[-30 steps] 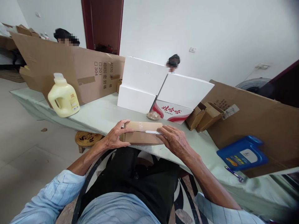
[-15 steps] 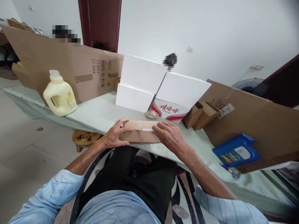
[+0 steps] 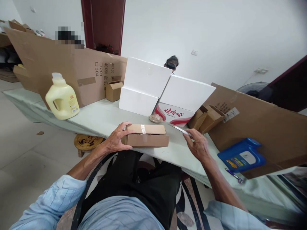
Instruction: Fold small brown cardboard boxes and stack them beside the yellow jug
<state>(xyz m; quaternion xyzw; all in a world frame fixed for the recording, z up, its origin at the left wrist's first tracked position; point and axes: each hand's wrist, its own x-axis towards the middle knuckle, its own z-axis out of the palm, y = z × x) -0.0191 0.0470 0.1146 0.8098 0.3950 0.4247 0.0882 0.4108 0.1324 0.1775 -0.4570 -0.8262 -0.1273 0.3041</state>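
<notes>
Just below the centre of the frame, a small cardboard box [image 3: 148,140] is rested on the green-covered table [image 3: 100,120]. Its left end is grasped by the left hand [image 3: 120,137], the thumb set on the near side and the fingers over the top, so that end is partly hidden. Right of centre, a thin knife-like tool [image 3: 184,130] is pinched by the fingers of the right hand [image 3: 198,146], apart from the box; its rear part is covered by the hand, and its tip is hard to make out. Beyond the box lies a wrapped lump [image 3: 155,118], whose contents cannot be told. At upper centre, a person's head [image 3: 171,63] is shown above the white boxes [image 3: 147,76], the body being hidden by them. At upper left, another head [image 3: 68,35] is pixelated and cut off by a large cardboard panel [image 3: 62,62], whose print is partly covered by an open carton [image 3: 114,92]. At right, a fan [image 3: 254,88] is mostly hidden.
</notes>
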